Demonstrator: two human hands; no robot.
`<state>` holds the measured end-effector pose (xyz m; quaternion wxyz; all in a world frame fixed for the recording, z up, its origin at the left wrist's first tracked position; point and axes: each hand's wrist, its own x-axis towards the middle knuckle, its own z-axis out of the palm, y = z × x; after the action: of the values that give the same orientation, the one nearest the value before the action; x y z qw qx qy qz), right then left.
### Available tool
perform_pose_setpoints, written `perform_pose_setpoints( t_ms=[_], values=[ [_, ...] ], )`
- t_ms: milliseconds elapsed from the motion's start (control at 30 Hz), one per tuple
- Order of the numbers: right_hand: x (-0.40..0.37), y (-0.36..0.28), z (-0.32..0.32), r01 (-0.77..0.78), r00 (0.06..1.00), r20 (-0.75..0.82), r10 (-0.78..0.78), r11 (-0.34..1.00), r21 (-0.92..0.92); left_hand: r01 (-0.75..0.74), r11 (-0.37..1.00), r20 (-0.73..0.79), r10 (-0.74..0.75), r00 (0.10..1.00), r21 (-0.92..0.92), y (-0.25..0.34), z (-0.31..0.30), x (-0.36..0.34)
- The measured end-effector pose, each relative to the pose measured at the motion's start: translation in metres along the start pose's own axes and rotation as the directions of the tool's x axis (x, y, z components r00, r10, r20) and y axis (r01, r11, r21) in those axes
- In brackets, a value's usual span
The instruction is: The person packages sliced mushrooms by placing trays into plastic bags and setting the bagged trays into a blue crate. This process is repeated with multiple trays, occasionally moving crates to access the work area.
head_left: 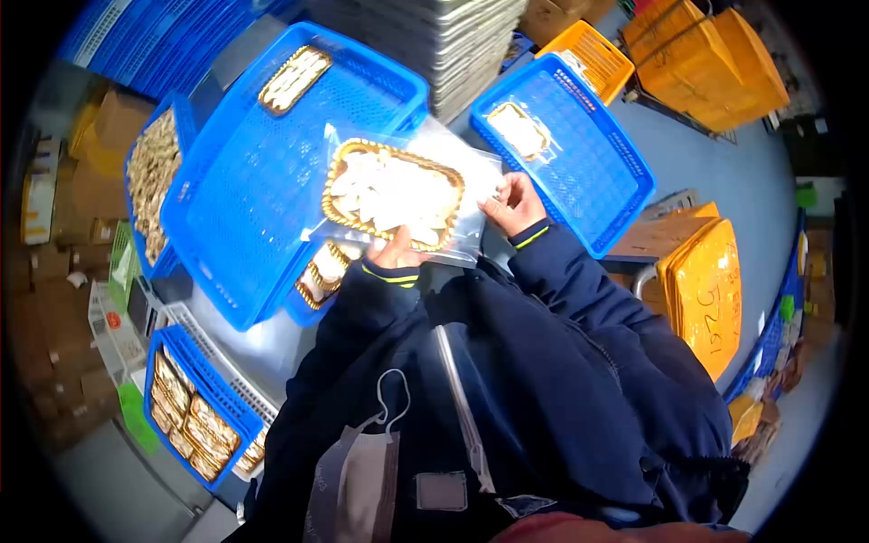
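A gold-rimmed tray filled with whitish pieces lies inside a clear plastic bag in front of my chest. At its near edge, my left hand grips tray and bag together, thumb on top and the other fingers hidden beneath. My right hand pinches the bag's right end, beyond the tray's rim. Under the bag's left part sits a large blue basket, with another gold-rimmed tray at its far end. To the right, a second blue basket contains a bagged tray.
A blue basket of loose brownish pieces stands at left. More filled gold trays sit in a basket at lower left, others near my left sleeve. Stacked grey trays rise at the back; yellow-wrapped parcels stand at right.
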<state>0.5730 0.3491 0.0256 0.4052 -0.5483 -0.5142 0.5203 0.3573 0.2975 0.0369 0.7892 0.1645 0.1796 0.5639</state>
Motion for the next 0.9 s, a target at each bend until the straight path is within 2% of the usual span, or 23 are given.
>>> perform_pose_setpoints(
  t_ms=[33, 67, 100, 167, 200, 233, 300, 333, 367, 400, 433, 467, 500, 533, 567, 633, 733, 767, 800, 833, 867, 900],
  values=[
    [0.011, 0.005, -0.016, 0.082, 0.991, -0.103, -0.086, 0.996, -0.039, 0.013, 1.000, 0.002, -0.013, 1.000, 0.025, -0.006, 0.003, 0.018],
    [0.020, 0.013, -0.027, -0.040, 0.994, -0.091, 0.059, 0.979, 0.198, 0.052, 0.999, 0.028, -0.052, 0.998, -0.001, -0.014, 0.003, 0.037],
    [0.028, 0.017, -0.041, -0.202, 0.978, 0.017, 0.208, 0.921, 0.333, 0.091, 0.995, 0.051, -0.089, 0.995, -0.029, -0.025, -0.003, 0.055],
    [0.036, 0.028, -0.055, -0.314, 0.938, 0.268, 0.218, 0.859, 0.403, 0.144, 0.988, 0.111, -0.137, 0.984, -0.050, -0.045, -0.007, 0.083],
    [0.035, 0.007, -0.059, -0.349, 0.930, 0.286, 0.233, 0.803, 0.483, 0.158, 0.987, 0.146, -0.150, 0.978, -0.039, -0.058, -0.005, 0.097],
    [0.038, -0.008, -0.065, -0.381, 0.925, 0.175, 0.339, 0.826, 0.415, 0.169, 0.985, 0.181, -0.162, 0.970, -0.025, -0.066, -0.004, 0.109],
    [0.053, 0.026, -0.076, -0.212, 0.972, -0.001, 0.233, 0.888, 0.407, 0.337, 0.940, 0.058, -0.334, 0.941, -0.053, -0.072, -0.002, 0.124],
    [0.053, 0.031, -0.088, -0.272, 0.948, 0.003, 0.318, 0.804, 0.529, 0.416, 0.906, 0.000, -0.417, 0.909, -0.077, -0.075, -0.002, 0.130],
    [0.059, 0.041, -0.100, -0.204, 0.961, -0.107, 0.255, 0.914, 0.350, 0.487, 0.867, -0.053, -0.494, 0.868, -0.106, -0.079, -0.001, 0.136],
    [0.067, 0.064, -0.110, -0.173, 0.952, -0.151, 0.266, 0.875, 0.451, 0.470, 0.868, -0.186, -0.441, 0.878, 0.158, -0.083, 0.003, 0.135],
    [0.077, 0.088, -0.122, -0.136, 0.940, -0.193, 0.281, 0.828, 0.544, 0.451, 0.849, -0.176, -0.416, 0.892, 0.277, -0.083, 0.005, 0.137],
    [0.086, 0.102, -0.139, -0.151, 0.928, -0.192, 0.319, 0.793, 0.591, 0.357, 0.841, 0.002, -0.391, 0.920, 0.408, -0.091, -0.022, 0.138],
    [0.096, 0.116, -0.157, -0.164, 0.915, -0.186, 0.358, 0.752, 0.638, 0.238, 0.822, 0.179, -0.376, 0.909, 0.518, -0.095, -0.052, 0.139],
    [0.108, 0.134, -0.178, -0.258, 0.859, -0.264, 0.439, 0.816, 0.517, 0.437, 0.899, 0.010, -0.437, 0.900, -0.016, -0.085, -0.048, 0.138],
    [0.120, 0.155, -0.199, -0.361, 0.791, -0.353, 0.499, 0.847, 0.390, 0.466, 0.876, 0.063, -0.462, 0.885, -0.125, -0.080, -0.060, 0.138],
    [0.152, 0.212, -0.234, -0.305, 0.780, -0.327, 0.533, 0.780, 0.546, 0.483, 0.853, -0.277, -0.424, 0.862, 0.198, -0.070, -0.043, 0.128],
    [0.223, 0.187, -0.266, -0.488, 0.609, -0.226, 0.760, 0.584, 0.649, 0.524, 0.825, -0.365, -0.430, 0.826, 0.212, -0.063, -0.059, 0.112],
    [0.233, 0.231, -0.282, -0.439, 0.881, -0.197, 0.430, 0.899, -0.002, 0.564, 0.824, -0.407, -0.500, 0.765, 0.048, -0.062, -0.071, 0.109],
    [0.242, 0.274, -0.298, -0.099, 0.991, -0.132, 0.020, 0.771, -0.629, 0.542, 0.835, -0.359, -0.479, 0.801, 0.096, -0.063, -0.074, 0.101],
    [0.254, 0.313, -0.318, 0.063, 0.989, -0.048, -0.142, 0.686, -0.724, 0.518, 0.843, -0.306, -0.461, 0.833, 0.142, -0.066, -0.075, 0.095],
    [0.279, 0.379, -0.331, -0.077, 0.980, -0.196, -0.026, 0.862, -0.500, 0.539, 0.833, -0.307, -0.484, 0.820, 0.127, -0.067, -0.073, 0.094],
    [0.289, 0.397, -0.327, -0.205, 0.949, -0.286, 0.135, 0.951, -0.230, 0.559, 0.822, -0.307, -0.506, 0.806, 0.112, -0.067, -0.068, 0.095]
  ],
)
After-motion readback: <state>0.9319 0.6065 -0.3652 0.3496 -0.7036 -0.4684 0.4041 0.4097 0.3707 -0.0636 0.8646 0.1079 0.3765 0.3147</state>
